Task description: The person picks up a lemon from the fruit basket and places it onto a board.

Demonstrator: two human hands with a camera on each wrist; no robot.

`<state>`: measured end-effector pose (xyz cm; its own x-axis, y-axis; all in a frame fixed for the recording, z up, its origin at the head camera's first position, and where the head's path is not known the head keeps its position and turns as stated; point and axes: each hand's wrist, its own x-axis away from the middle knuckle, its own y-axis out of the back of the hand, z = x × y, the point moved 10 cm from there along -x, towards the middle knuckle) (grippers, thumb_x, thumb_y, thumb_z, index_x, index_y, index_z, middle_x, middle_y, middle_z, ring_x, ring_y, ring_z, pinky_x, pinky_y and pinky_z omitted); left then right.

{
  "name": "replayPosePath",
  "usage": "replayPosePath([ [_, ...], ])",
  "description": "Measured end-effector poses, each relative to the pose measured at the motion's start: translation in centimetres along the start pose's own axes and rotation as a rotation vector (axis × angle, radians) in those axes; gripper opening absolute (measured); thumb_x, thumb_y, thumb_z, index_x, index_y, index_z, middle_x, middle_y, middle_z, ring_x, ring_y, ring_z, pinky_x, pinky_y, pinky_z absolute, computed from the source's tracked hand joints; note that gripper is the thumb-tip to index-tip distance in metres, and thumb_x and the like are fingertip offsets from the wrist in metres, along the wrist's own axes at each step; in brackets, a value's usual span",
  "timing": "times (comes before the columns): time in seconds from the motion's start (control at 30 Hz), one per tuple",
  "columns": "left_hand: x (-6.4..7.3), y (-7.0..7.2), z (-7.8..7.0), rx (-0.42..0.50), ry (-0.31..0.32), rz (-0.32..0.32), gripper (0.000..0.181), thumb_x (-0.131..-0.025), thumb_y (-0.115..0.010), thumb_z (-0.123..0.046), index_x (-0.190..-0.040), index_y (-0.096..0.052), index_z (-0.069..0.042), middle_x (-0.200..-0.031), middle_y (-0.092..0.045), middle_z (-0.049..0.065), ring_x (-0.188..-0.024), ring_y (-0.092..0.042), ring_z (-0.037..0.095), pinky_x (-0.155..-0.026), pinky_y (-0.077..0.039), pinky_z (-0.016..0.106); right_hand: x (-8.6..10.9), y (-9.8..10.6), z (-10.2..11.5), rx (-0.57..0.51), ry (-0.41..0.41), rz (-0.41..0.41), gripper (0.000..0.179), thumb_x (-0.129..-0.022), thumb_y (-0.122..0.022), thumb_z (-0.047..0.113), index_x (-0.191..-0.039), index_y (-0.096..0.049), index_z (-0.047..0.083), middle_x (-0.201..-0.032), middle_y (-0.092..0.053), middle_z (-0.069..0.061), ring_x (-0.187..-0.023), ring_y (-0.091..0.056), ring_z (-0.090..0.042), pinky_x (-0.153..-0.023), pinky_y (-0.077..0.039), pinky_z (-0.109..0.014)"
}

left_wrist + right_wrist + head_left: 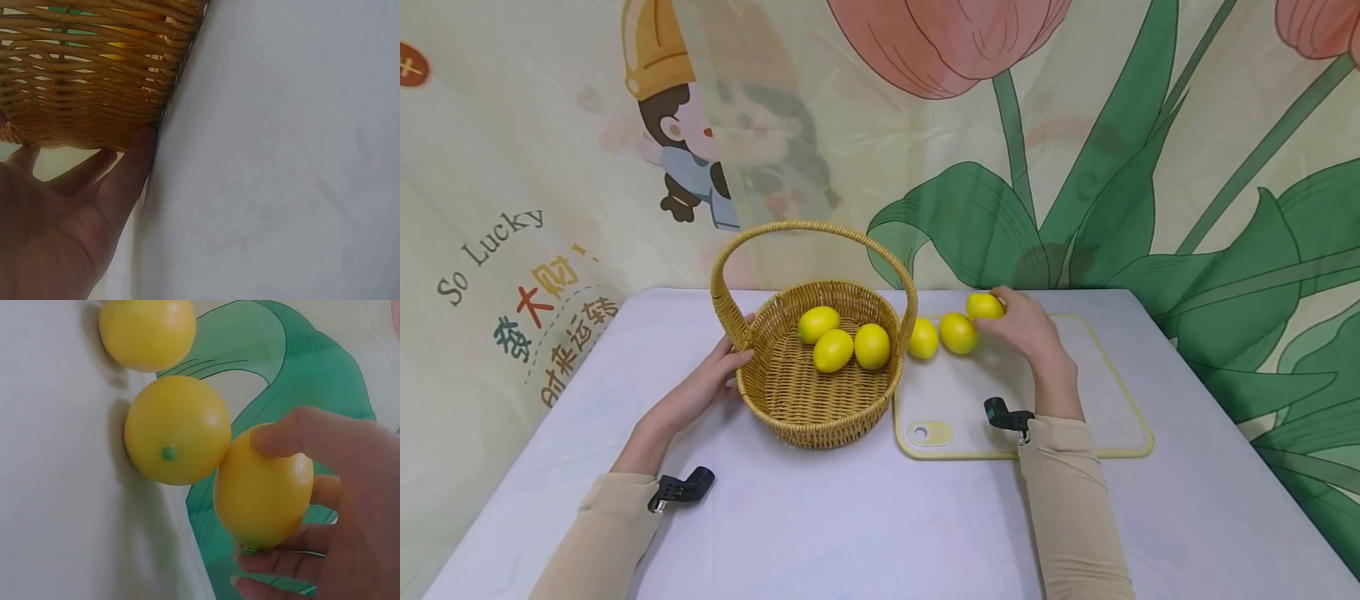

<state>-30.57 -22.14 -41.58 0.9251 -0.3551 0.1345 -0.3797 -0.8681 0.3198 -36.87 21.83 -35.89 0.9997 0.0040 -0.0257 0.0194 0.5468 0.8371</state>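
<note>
A yellow lemon (985, 307) is pinched by my right hand (1026, 329) at the back of the cutting board; the right wrist view shows the thumb over it and fingers behind. Just left of it sit two more lemons, one nearer (958, 333) and one beside the basket (922, 339). Woven wicker basket (820, 429) with a tall arched handle stands left of the board, holding three lemons (833, 351). Against its left side, by the handle's base, rests my left hand (711, 379), fingers mostly extended along the wall in the left wrist view (69, 231).
The white cutting board (970, 437) has a yellow-green edge and a hole at its front left corner. It lies on a white-covered table (820, 533). A printed curtain (970, 133) with tulips hangs behind the table's back edge.
</note>
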Motion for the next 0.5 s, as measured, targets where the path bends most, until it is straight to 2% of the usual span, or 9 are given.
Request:
replayPosePath([
  [0.3, 0.0, -0.1, 0.1, 0.011, 0.0, 0.012, 0.066, -0.105, -0.037, -0.046, -0.158, 0.004, -0.043, -0.167, -0.01, 0.011, -0.148, -0.027, 0.043, -0.109, -0.041, 0.052, 0.1, -0.2, -1.5, -0.032, -0.048, 0.003, 0.066, -0.084, -0.06, 0.04, -0.142, -0.049, 0.012, -0.134, -0.058, -0.014, -0.11, -0.053, -0.033, -0.091, -0.045, -0.047],
  [0.5, -0.1, 0.0, 0.1, 0.007, 0.0, 0.008, 0.066, -0.105, -0.036, -0.047, -0.158, 0.004, -0.043, -0.167, -0.01, 0.011, -0.148, -0.027, 0.043, -0.108, -0.042, 0.052, 0.1, -0.8, -2.5, -0.041, -0.085, 0.052, 0.066, -0.087, -0.058, 0.045, -0.142, -0.047, 0.009, -0.137, -0.055, -0.016, -0.114, -0.051, -0.034, -0.097, -0.044, -0.05],
])
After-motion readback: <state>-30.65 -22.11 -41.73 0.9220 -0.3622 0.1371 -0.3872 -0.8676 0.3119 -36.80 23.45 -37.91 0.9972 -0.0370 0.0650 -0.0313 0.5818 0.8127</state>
